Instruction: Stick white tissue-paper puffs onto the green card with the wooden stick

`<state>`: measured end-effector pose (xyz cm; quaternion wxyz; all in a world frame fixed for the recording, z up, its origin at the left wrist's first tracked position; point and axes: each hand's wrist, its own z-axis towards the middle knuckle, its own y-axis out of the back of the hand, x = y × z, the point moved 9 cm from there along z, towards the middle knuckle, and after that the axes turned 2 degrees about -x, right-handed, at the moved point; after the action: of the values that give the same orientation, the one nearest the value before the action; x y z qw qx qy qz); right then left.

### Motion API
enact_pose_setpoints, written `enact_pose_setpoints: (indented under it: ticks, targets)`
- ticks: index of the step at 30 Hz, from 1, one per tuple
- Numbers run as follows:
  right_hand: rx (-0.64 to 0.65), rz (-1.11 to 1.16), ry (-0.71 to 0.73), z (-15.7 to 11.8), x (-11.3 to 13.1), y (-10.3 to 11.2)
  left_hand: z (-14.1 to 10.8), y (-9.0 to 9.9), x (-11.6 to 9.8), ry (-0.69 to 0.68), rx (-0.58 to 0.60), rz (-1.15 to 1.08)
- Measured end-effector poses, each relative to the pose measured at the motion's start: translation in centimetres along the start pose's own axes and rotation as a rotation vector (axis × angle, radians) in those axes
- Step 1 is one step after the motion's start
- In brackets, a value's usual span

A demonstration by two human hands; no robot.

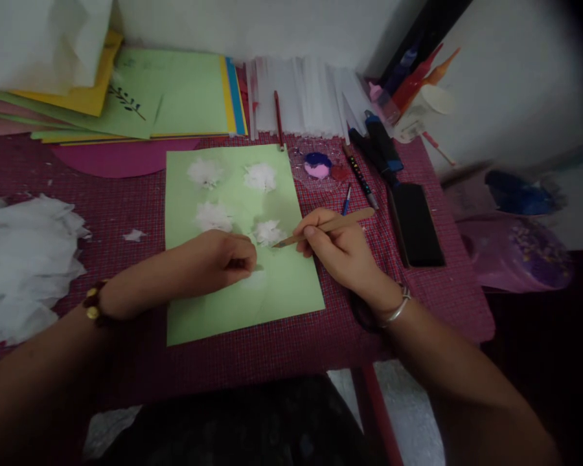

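A light green sheet of paper (pixel 189 323) lies on the table with several white crumpled paper flowers (pixel 261 176) on it. My right hand (pixel 337 249) grips a wooden-handled tool (pixel 342 220) with a thin dark point. Its tip is at the lower edge of the nearest right flower (pixel 269 232); contact cannot be told. My left hand (pixel 228 259) is closed over the sheet's middle, its fingertips curled just below that flower. Whatever it may pinch is hidden. A faint pale patch (pixel 256 279) shows on the sheet beside those fingers.
White paper pieces (pixel 24 265) are heaped at left. Coloured sheets (pixel 189 97) and white strips (pixel 311 97) lie at the back. To the right are a paint palette (pixel 317 165), a dotted pen (pixel 359 175), a small blue brush (pixel 346 199), scissors (pixel 383 142) and a phone (pixel 416 223).
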<state>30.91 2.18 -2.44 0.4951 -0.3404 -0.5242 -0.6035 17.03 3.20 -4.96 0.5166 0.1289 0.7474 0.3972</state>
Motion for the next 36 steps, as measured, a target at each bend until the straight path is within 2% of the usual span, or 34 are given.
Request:
enact_pose_setpoints:
  ticks: [4, 9, 18, 24, 36]
  targets:
    - [0.034, 0.012, 0.014, 0.1, 0.0, -0.6, 0.1, -0.1, 1.1, 0.056, 0.044, -0.013]
    - [0.012, 0.041, 0.021, 0.2, -0.1, -0.4, 0.2, -0.1, 1.2, 0.09, 0.046, -0.018]
    - [0.0, 0.03, 0.004, 0.4, -0.2, -0.3, 0.4, 0.4, 1.0, 0.059, -0.073, -0.03]
    - [-0.08, 0.067, -0.053, 0.1, -0.9, 1.2, 0.5, 0.4, 0.8, 0.059, -0.064, -0.032]
    - [0.035, 0.039, -0.035, 0.5, -0.6, -0.6, 0.5, 0.4, 1.1, 0.059, -0.082, -0.01]
